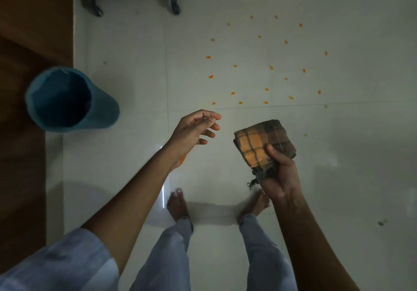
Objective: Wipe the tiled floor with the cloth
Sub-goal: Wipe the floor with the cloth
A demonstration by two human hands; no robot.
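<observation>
- Right hand (278, 173) grips a folded checked cloth (264, 143), thumb pressed across its lower face and fingers wrapped behind; the cloth is held up in the air above the floor, its frayed corner hanging below the palm.
- Cloth is orange and brown with dark lines, folded into a thick square, tilted away from the person.
- Left hand (194, 132) holds nothing; its fingers are loosely spread and slightly bent, palm turned toward the cloth, apart from it.
- Both forearms reach forward from pale blue-grey sleeves; the left sleeve (56, 261) shows at the lower left.
- Bare feet (177, 202) stand on the tiled floor (338, 178) below the hands, with pale trouser legs above them.
- Small orange spots (266, 65) are scattered over the pale tiles ahead of the hands, well apart from the cloth.
- Blue bin (67, 99) stands to the left, beside a brown wooden surface (27, 42).
- Dark furniture legs (176, 2) stand at the far edge of the floor.
</observation>
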